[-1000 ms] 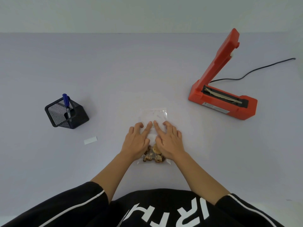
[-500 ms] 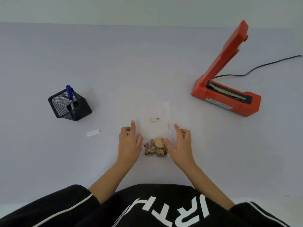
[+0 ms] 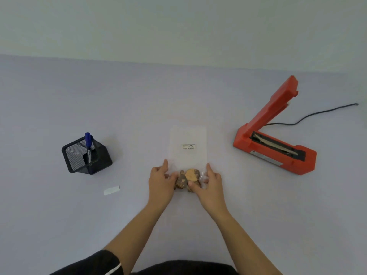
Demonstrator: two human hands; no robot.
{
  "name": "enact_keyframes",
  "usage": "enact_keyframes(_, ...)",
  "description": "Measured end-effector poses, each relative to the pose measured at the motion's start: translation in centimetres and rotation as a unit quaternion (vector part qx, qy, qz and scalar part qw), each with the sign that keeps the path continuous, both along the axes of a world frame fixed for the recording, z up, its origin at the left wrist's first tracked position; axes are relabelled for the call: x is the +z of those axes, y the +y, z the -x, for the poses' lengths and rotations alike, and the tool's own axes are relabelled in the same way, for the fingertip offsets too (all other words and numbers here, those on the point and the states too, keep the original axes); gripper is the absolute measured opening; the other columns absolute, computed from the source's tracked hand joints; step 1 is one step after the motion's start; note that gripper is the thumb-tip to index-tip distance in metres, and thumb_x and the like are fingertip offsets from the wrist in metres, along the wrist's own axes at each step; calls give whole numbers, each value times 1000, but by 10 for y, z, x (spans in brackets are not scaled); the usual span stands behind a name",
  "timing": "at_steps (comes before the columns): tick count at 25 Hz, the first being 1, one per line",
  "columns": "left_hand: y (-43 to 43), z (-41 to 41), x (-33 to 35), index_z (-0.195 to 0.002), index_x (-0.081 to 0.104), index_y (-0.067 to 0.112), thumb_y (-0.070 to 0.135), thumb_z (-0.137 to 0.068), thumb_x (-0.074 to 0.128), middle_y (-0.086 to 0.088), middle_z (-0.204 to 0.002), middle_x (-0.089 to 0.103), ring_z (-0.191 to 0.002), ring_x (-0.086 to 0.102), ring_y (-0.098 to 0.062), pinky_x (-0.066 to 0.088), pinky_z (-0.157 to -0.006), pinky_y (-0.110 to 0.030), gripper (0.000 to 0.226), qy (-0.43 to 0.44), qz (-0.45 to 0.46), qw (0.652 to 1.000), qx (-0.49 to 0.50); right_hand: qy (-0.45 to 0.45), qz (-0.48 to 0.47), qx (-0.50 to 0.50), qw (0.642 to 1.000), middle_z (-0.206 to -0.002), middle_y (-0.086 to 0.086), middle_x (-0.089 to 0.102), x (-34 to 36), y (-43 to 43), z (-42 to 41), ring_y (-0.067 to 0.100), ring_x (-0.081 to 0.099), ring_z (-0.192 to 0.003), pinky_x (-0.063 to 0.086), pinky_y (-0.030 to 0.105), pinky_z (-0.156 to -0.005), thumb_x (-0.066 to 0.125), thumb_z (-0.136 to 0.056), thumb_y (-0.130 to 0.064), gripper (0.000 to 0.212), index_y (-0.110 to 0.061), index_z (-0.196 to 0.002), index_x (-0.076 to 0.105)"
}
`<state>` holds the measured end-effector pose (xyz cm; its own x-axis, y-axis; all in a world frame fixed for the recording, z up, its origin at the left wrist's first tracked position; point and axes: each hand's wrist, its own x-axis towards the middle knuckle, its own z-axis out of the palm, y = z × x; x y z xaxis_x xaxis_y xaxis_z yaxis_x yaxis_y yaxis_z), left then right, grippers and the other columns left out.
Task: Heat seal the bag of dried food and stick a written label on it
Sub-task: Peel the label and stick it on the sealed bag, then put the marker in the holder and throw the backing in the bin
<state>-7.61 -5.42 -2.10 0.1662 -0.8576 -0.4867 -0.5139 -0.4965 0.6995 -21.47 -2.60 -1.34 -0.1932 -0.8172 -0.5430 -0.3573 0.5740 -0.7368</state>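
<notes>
1. A clear rectangular plastic bag [image 3: 188,143] is seen lying flat on the pale lilac table [image 3: 198,92], near the middle, with brown and tan pieces of dried food [image 3: 187,178] gathered at its near end; a small white written label [image 3: 188,146] is stuck on its upper half.
2. The bag's near end is pinched from both sides: the left hand [image 3: 161,180] is closed on the left edge, and the right hand [image 3: 208,183] is closed on the right edge, its thumb pressed on the food.
3. The labelling is judged done; whether the far end is sealed cannot be told; the step in hand appears to be a final straightening or lifting of the bag.
4. If sealing is not yet done, the open end must be carried to the red hinged heat sealer [image 3: 276,139], well apart on the right, its arm raised; a black cable [image 3: 317,114] trails behind it.
5. On the left, a black wire-mesh pen holder [image 3: 87,155] with 1 blue marker [image 3: 88,145] is seen, and near it a white paper strip [image 3: 111,190]; nothing lies between bag and sealer.
</notes>
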Motion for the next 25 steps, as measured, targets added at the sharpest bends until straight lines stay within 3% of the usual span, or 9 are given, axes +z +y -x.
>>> enact_keyframes(2,-42,1,8,-144,35,13,20,-92,57,-12,-121,49,-95,51,-13,47,-93,-33,58,10,39,999,5,-5,33,-6,999,-113,0,31,6,-43,0,13,44,-107,33,16,-89,72,-79,-17,88,-12,-146,16)
enact_keyframes(5,-106,2,17,-144,35,13,20,-92,56,-12,-123,48,-93,49,-13,42,-85,-24,56,11,70,997,-2,-7,72,-5,997,-113,1,31,11,-107,0,12,42,-104,35,18,-89,72,-80,-17,88,-12,-147,15)
enact_keyframes(9,-179,6,12,-143,37,13,20,-93,53,-14,-124,46,-92,49,-15,38,-81,-22,52,-8,70,997,-32,2,80,10,997,-126,10,32,3,-178,4,21,43,-118,37,25,-100,70,-81,-20,89,-10,-147,12)
enact_keyframes(12,-212,9,-1,-132,46,8,19,-92,52,-11,-109,45,-91,46,-19,37,-78,-25,42,-18,48,997,-49,5,68,13,998,-128,13,31,-12,-211,8,26,42,-120,38,30,-103,71,-80,-20,90,-9,-147,12)
enact_keyframes(17,-248,14,-14,-100,54,0,12,-89,53,-6,-81,42,-84,48,-26,39,-70,-31,16,-42,48,996,-65,15,50,11,999,-130,14,31,-31,-245,14,26,42,-120,38,27,-100,72,-80,-21,89,-9,-147,14)
enact_keyframes(21,-263,17,-19,-89,45,5,14,-90,53,-12,-93,45,-86,50,-28,38,-63,-29,12,-56,49,994,-83,18,46,16,999,-132,14,30,-36,-260,17,25,40,-123,35,25,-100,70,-81,-22,88,-9,-147,13)
enact_keyframes(25,-274,19,-20,-95,50,2,14,-89,53,-11,-95,44,-93,53,-32,42,-73,-33,14,-63,66,992,-90,24,43,27,998,-133,14,29,-35,-272,22,26,38,-125,35,29,-105,69,-82,-24,89,-9,-147,11)
